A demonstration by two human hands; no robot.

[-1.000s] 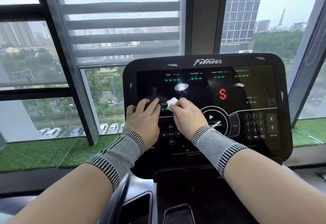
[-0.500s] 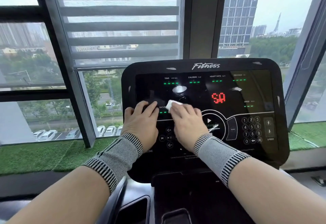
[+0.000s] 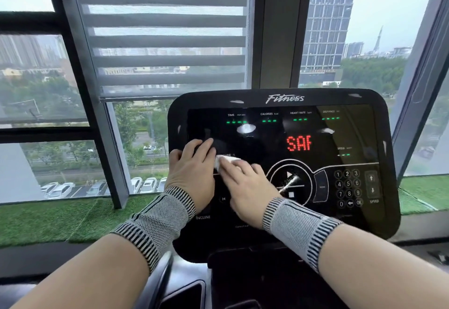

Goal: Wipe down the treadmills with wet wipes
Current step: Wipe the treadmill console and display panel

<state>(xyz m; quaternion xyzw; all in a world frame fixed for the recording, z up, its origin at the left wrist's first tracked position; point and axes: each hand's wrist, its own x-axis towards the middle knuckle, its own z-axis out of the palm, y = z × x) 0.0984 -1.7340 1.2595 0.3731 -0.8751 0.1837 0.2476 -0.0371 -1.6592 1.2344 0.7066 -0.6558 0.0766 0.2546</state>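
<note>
The black treadmill console (image 3: 364, 104) fills the middle right, its display showing red letters SAF and green dashes. My right hand (image 3: 245, 184) lies flat on the panel left of the round play button, fingers straight, pressing a small white wet wipe (image 3: 226, 159) that peeks out beyond the fingertips. My left hand (image 3: 192, 165) rests flat on the console's left part, fingers extended, touching the right hand's side. Both wrists wear grey knitted bands.
A number keypad (image 3: 348, 188) and speed arrows (image 3: 371, 184) sit on the console's right. Behind it are tall windows with a striped blind (image 3: 165, 33). Green artificial turf (image 3: 48, 218) lines the sill. A dark tray recess (image 3: 184, 294) lies below the console.
The right hand has slid the wipe leftwards over the panel, up against the left hand. The red display went from S to SAF. The view tilted so the console sits lower.
</note>
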